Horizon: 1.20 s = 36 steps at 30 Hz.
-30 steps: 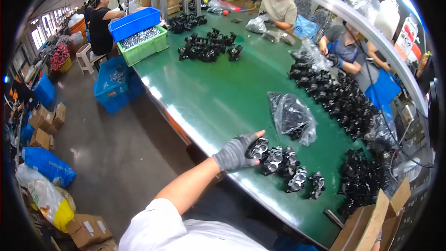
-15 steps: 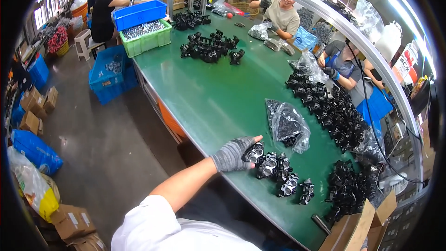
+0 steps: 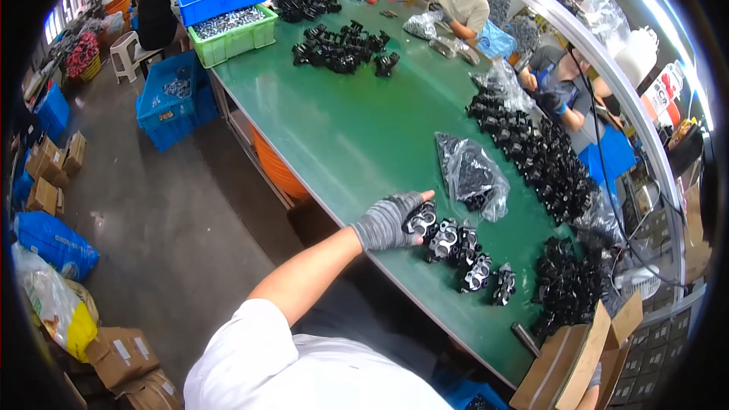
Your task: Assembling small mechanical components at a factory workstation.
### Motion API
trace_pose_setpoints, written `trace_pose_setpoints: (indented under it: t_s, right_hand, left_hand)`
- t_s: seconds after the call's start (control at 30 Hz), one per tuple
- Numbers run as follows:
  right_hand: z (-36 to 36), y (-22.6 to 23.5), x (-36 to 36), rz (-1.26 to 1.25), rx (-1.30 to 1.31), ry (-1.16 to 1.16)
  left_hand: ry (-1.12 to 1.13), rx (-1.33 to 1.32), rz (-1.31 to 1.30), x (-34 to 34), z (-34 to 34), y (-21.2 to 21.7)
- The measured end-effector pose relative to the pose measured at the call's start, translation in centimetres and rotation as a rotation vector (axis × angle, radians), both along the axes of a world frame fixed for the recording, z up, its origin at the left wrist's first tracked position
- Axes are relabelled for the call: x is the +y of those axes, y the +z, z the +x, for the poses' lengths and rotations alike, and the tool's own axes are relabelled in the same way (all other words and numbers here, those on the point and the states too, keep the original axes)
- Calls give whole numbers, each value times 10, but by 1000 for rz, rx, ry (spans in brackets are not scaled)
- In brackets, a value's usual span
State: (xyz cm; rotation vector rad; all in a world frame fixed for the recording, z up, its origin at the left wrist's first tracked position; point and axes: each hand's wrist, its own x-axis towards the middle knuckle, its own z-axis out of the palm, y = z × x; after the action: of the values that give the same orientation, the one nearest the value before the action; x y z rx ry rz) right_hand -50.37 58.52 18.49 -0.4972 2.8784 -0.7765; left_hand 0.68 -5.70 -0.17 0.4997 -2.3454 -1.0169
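Observation:
My left hand (image 3: 389, 222), in a grey fingerless glove, curls round a black-and-silver metal part (image 3: 421, 219) at the near edge of the green table. Its thumb stretches over the far side. Close beside that part stand more of the same kind, black with silver rings: one (image 3: 443, 240) right alongside, another (image 3: 476, 273) nearer me, and one (image 3: 504, 285) set apart on the right. My right hand (image 3: 594, 376) shows only as a bit of grey glove at the lower right, behind an open cardboard box (image 3: 558, 361); its fingers are hidden.
A clear bag of small black parts (image 3: 472, 175) lies beyond the row. Heaps of black parts (image 3: 535, 148) line the right side, with a metal tube (image 3: 525, 339) by the box. Two co-workers sit across the green table (image 3: 326, 137). Crates (image 3: 231, 38) stand at its far left.
The whole view has shifted slightly. My left hand stays round the same part at the end of the row. More of my right wrist shows beside the box.

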Motion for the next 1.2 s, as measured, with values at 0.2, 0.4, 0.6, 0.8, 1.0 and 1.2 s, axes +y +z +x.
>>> trace_pose_setpoints:
  t_s: [0.2,0.4,0.6,0.8,1.0,1.2]
  right_hand:
    - [35,-10,43,12,-14,-68]
    - [130,94,-19,-156,561,361]
    - [297,38,-243,-125,132,241]
    - [239,-132,-348,93,73,474]
    - [232,-172,-335,-98,222,497]
    - [241,-215,-303,-452,197,295]
  left_hand:
    - [-22,-13,15,9,3,-11]
    - [-15,25,26,13,12,-11]
    - [-54,295,74,-8,-11,-38]
    - [-64,155,272,-1,-22,-36]
    - [-51,93,259,4,-16,-33]
    - [-47,213,35,16,-12,-19]
